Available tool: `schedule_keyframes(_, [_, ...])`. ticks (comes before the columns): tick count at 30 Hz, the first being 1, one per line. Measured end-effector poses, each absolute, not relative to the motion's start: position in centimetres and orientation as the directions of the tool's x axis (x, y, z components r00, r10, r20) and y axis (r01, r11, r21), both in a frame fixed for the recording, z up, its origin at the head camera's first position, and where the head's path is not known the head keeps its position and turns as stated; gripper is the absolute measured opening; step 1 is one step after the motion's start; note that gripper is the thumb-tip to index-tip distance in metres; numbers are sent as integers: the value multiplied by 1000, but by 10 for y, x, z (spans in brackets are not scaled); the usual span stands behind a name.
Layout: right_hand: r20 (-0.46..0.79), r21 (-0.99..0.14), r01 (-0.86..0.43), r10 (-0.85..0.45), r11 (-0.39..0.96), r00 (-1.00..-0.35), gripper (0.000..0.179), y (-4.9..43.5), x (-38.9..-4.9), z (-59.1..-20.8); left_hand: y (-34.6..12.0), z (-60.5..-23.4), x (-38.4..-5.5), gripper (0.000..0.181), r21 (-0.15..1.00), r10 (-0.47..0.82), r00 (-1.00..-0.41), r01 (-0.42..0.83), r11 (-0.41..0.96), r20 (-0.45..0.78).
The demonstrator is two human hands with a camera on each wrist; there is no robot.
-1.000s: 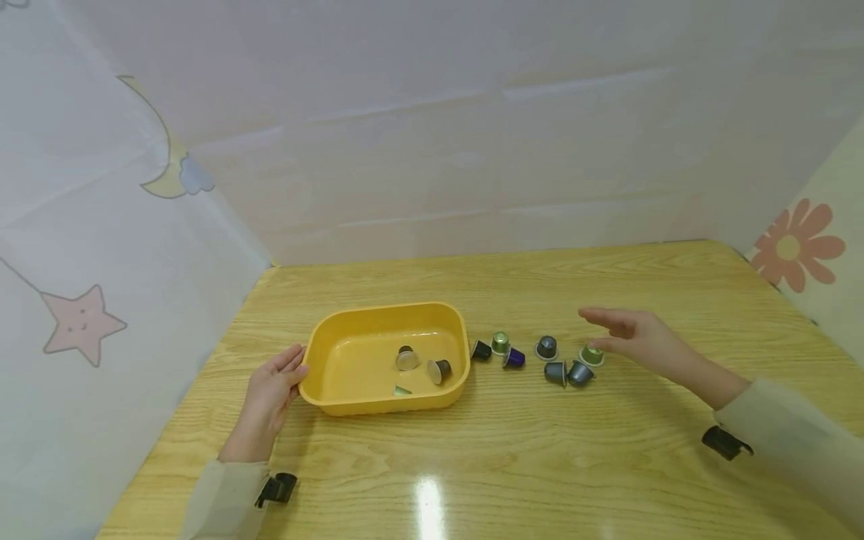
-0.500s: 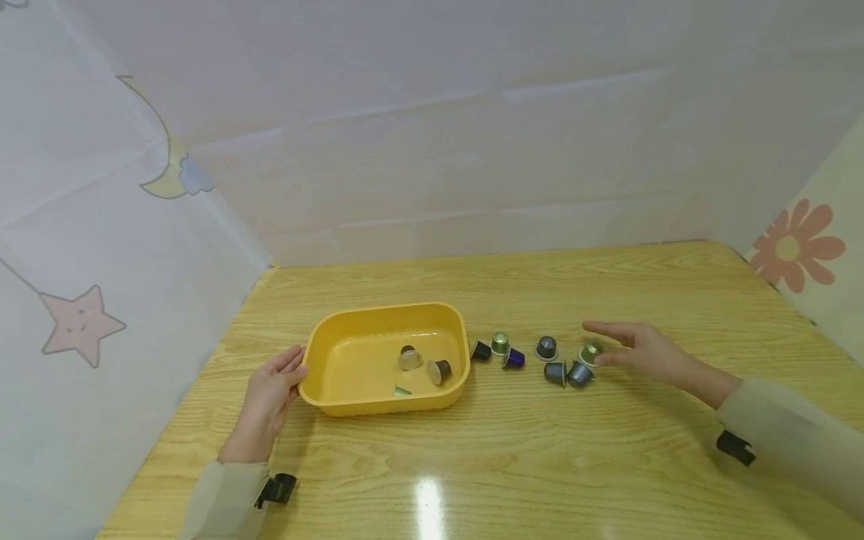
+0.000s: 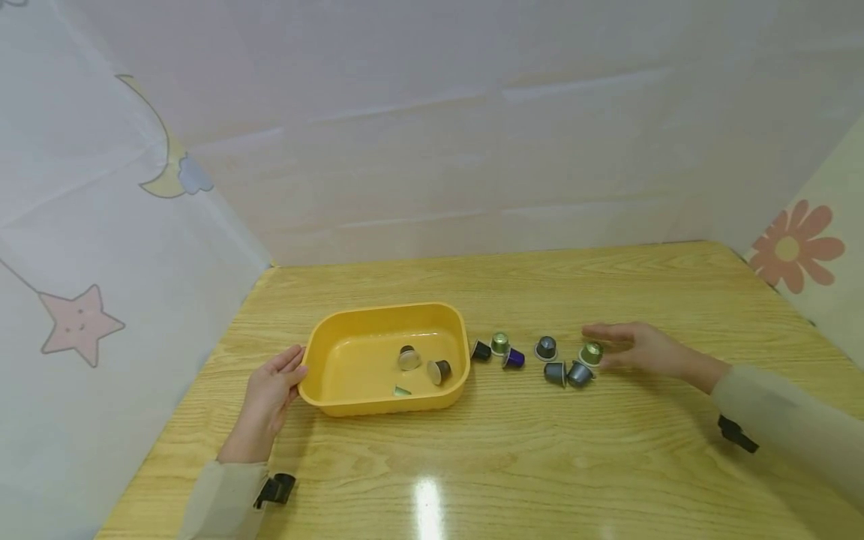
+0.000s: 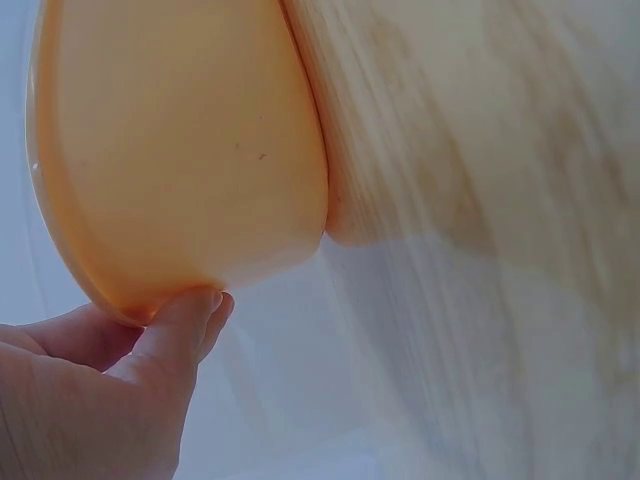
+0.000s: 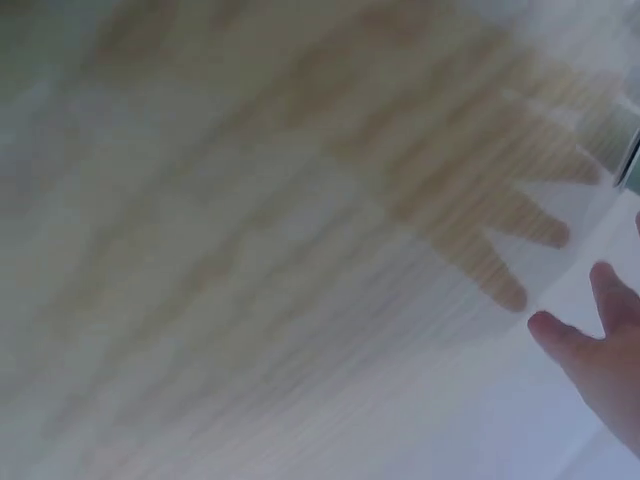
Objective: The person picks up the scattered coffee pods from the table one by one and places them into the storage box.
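Note:
At the left end of a yellow plastic basin (image 3: 378, 408), my left hand (image 3: 268, 394) grips the rim. The left wrist view shows the thumb and fingers of that hand (image 4: 110, 390) pinching the basin's wall (image 4: 190, 140). Inside the basin lie a few coffee capsules, among them a dark one with a pale lid (image 3: 439, 371). My right hand (image 3: 651, 351) is beside a green coffee capsule (image 3: 592, 353), fingers spread and holding nothing; whether it touches the capsule I cannot tell. In the right wrist view, the fingers of the hand (image 5: 600, 350) are partly cut off.
Against the green capsule lies a grey capsule (image 3: 580, 373), with another grey one (image 3: 556, 373) and an upright dark one (image 3: 546, 347) close by. Nearer the basin are a black (image 3: 481, 351), a second green (image 3: 499, 343) and a purple capsule (image 3: 514, 358). Printed sheets stand behind the wooden table (image 3: 513, 465).
My right hand has lowered slightly toward the table beside the green capsule, and its thumb has drawn to the capsule's right. The left hand and basin have stayed in place.

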State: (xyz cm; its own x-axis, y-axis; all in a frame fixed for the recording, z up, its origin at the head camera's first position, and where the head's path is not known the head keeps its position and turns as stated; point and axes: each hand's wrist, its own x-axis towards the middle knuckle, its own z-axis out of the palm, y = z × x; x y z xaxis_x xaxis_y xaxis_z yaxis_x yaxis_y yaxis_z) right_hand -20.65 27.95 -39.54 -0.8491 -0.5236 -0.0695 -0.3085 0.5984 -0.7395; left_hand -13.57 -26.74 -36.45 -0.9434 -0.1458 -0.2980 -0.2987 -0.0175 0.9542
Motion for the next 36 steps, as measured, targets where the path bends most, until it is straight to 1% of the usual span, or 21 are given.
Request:
schedule_keyframes(7, [-114,-735,-322,-578,596,-808,73,282,-216,-399,-268,-365,-136,57,953,-148,-942,-303,-12,-301])
schedule_keyframes(9, [-118,-736,-325,-585,594,-803,73,281,-218,-400,-268,-365,-136,57,953,-149,-942,-302,-13,-301])
schedule_keyframes(11, [-114,-732,-333,-588,595,-801,69,281,-219,-400,-268,-365,-136,57,954,-148,-943,-300,-17,-299])
schedule_keyframes(16, [-107,-726,-335,-579,601,-808,53,279,-220,-400,-267,-365,-136,57,957,-143,-946,-291,-25,-291])
schedule_keyframes(19, [-116,-731,-321,-573,602,-811,48,279,-221,-400,-268,-365,-136,57,957,-142,-947,-288,-28,-289])
schedule_keyframes(27, [-158,-697,-324,-577,640,-801,49,279,-225,-385,-268,-365,-135,56,958,-138,-948,-286,-27,-287])
schedule_keyframes(33, [-176,-746,-292,-599,599,-781,53,279,-224,-371,-268,-366,-136,57,958,-134,-949,-284,-33,-286])
schedule_keyframes(36, [-168,-755,-285,-594,591,-786,54,278,-222,-365,-269,-367,-136,57,958,-134,-949,-285,-31,-287])
